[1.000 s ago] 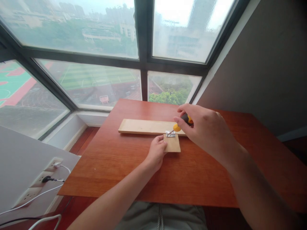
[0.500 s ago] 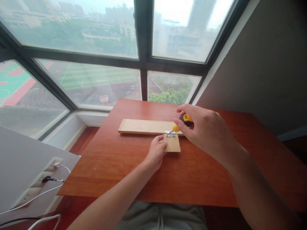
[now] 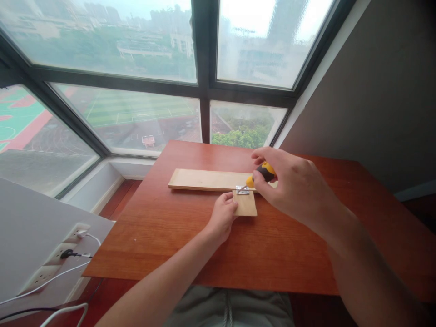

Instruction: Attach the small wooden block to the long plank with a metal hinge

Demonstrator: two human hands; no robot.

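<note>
A silver hinge (image 3: 242, 190) spans the joint between a long pale board (image 3: 204, 179) and a small square wooden piece (image 3: 245, 206). My left hand (image 3: 224, 213) grips the small piece by its left edge, thumb on top and fingers partly hidden beneath. In my right hand (image 3: 289, 181) is a yellow and black screwdriver (image 3: 265, 172), held at a slant. Its tip reaches down to the near leaf of the hinge; the screw under it is too small to make out. The right end of the long board is hidden behind my right hand.
Both boards are on a reddish-brown wooden table (image 3: 163, 236). Large windows (image 3: 143, 113) rise behind it, and a grey wall (image 3: 368, 104) slopes on the right. At the lower left, wall sockets (image 3: 64, 252) hold plugs with white and black cables.
My right hand's fingers have shifted around the screwdriver handle, uncovering more of its black grip. The left hand, boards and hinge stay where they were.
</note>
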